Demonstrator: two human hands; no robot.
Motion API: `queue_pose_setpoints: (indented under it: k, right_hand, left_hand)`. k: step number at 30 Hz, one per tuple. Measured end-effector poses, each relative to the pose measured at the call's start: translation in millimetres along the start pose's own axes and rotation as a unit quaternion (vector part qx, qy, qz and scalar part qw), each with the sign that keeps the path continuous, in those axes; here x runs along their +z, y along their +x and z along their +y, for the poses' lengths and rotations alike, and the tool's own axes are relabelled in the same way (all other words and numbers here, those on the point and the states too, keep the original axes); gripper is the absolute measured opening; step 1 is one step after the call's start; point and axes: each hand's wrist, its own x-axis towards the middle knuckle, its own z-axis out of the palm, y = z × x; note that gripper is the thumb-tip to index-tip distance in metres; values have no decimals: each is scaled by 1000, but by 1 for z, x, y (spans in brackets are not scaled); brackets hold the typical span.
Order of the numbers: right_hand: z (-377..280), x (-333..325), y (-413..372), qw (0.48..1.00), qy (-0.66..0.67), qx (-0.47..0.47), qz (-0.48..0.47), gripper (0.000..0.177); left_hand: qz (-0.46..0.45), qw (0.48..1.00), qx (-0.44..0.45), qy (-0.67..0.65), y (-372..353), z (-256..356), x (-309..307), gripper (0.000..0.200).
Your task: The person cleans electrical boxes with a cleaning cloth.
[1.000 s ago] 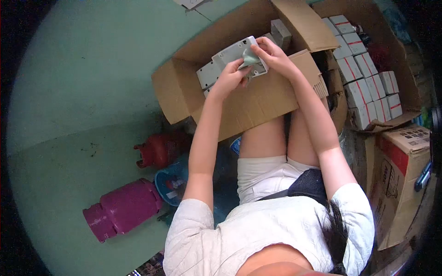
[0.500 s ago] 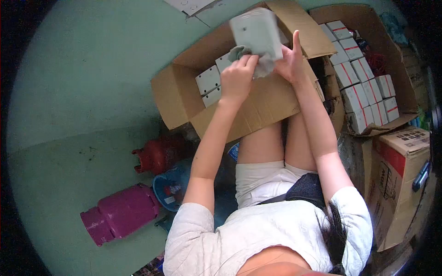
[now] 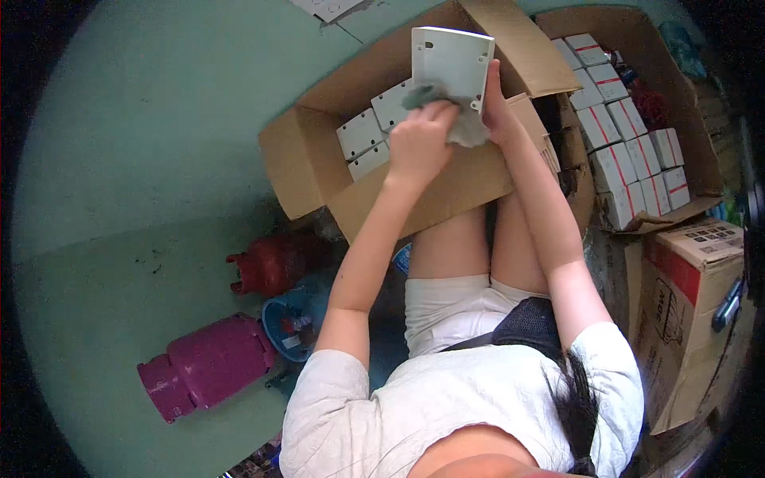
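Observation:
A white plastic casing (image 3: 454, 60), with small dark holes near its corners, is tilted up above the open cardboard box. My right hand (image 3: 496, 107) grips it by its right edge, some of the fingers hidden behind it. A grey-green cloth (image 3: 470, 129) is bunched in my left hand (image 3: 422, 143) and pressed on the casing's lower part; the fingers are closed and slightly blurred. Beneath, in the cardboard box (image 3: 422, 199), lie several more white casings (image 3: 360, 134) with dark holes.
At the right, a second cardboard box (image 3: 697, 151) holds several small white boxes (image 3: 613, 167) with red stripes. A printed carton (image 3: 677, 319) stands below it. A magenta gas cylinder (image 3: 219, 358), a red one (image 3: 279, 263) and a blue one (image 3: 291, 323) lie at the left.
The white casing has moved slightly down and shows more sharply, its holes now visible. My left hand has shifted right and down with the cloth. My right thumb no longer sticks up apart from the casing.

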Motion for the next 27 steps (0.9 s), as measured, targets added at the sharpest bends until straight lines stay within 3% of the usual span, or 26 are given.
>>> queue_pose_setpoints:
  k: [2,4,6,7,9,10,11,12,17,20,21,22,23,25,27]
  right_hand:
    - [1,13,-2,1000,-10,-4,15,104]
    - [-1,21,-4,994,-94,-32,51,102]
    - [-4,27,-13,992,-100,-23,70,102]
    - [-6,27,-15,990,-106,-15,90,101]
    - [-5,17,-10,995,-73,-6,74,100]
    - [-4,13,-9,998,-37,4,56,100]
    - [-1,9,-10,998,-38,4,57,100]
    - [0,14,-12,996,-80,-4,48,99]
    - [0,18,-11,996,-90,1,10,99]
    - [-7,23,-12,996,-86,-17,15,101]
    - [-7,25,-11,995,-91,-35,29,102]
    - [-7,27,-10,993,-96,-52,43,103]
    - [-8,27,-12,993,-95,-52,45,103]
    - [-9,28,-13,997,-69,-35,31,103]
    - [-7,26,-12,997,-69,-31,21,99]
  left_hand:
    - [14,985,-80,151,-1,-14,0,56]
    - [6,983,-96,160,-2,-12,2,54]
    - [48,995,-80,21,0,-8,13,48]
    - [49,995,-79,20,4,-5,17,48]
    - [56,988,-30,-139,9,2,18,43]
    - [56,988,-30,-140,12,5,13,43]
    - [7,932,-164,-324,15,6,5,42]
    - [-44,822,-287,-490,18,8,-2,41]
    - [3,756,-315,-573,19,5,-4,36]
    - [17,770,-301,-562,16,-4,-3,35]
    - [101,904,-180,-375,15,-8,-1,37]
    - [177,970,-46,-160,13,-11,1,41]
    - [175,970,-46,-160,7,-11,5,41]
    - [129,987,-86,31,-5,10,-9,47]
    - [108,988,-71,82,-11,5,-6,47]
